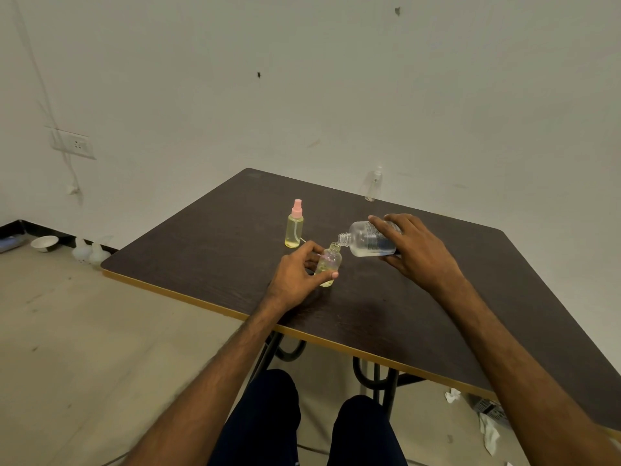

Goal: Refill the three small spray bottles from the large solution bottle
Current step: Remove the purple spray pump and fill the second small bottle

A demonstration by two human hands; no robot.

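Near the middle of the desk (369, 314) I see my left grip (295, 275) curled round an uncapped small spray bottle (330, 262), thumb and fingers pinching its sides as it leans a little on the dark top with yellowish liquid inside. My right grip (420, 250) wraps the large solution bottle (364, 238), which is tipped almost flat, its open neck just over the small bottle's mouth. Behind the left grip a second small bottle (294, 227), pink sprayer on, stands upright and yellow-filled. A clear spray bottle (373, 185) stands well apart at the desk's far edge by the wall (336, 95)
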